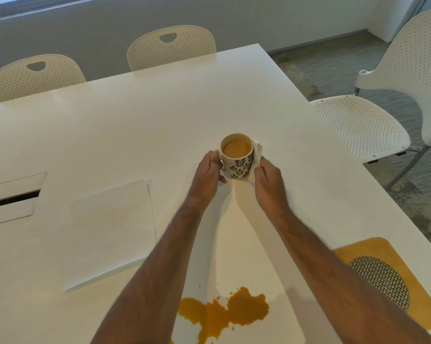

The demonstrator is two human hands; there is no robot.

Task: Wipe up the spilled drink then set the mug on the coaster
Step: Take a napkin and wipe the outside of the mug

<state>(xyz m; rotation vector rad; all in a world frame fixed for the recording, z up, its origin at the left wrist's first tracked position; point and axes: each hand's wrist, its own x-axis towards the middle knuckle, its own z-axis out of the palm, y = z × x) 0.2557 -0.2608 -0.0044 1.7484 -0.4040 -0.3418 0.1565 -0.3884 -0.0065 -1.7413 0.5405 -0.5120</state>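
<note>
Orange spill [224,314] lies unwiped, nearer than the mug [237,157]. Left hand [210,170] grips the mug; right hand [269,177] pinches a napkin [258,152] against it, probably drying it. Coaster [380,281] waits right of the spill.

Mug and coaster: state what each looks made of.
Mug: likely glazed ceramic; smooth cream wall with a printed dark leaf pattern and a thick rim. Coaster: looks like matte wood or cork; a flat tan board with a woven black-and-white oval inset, possibly fabric or mesh.
</note>
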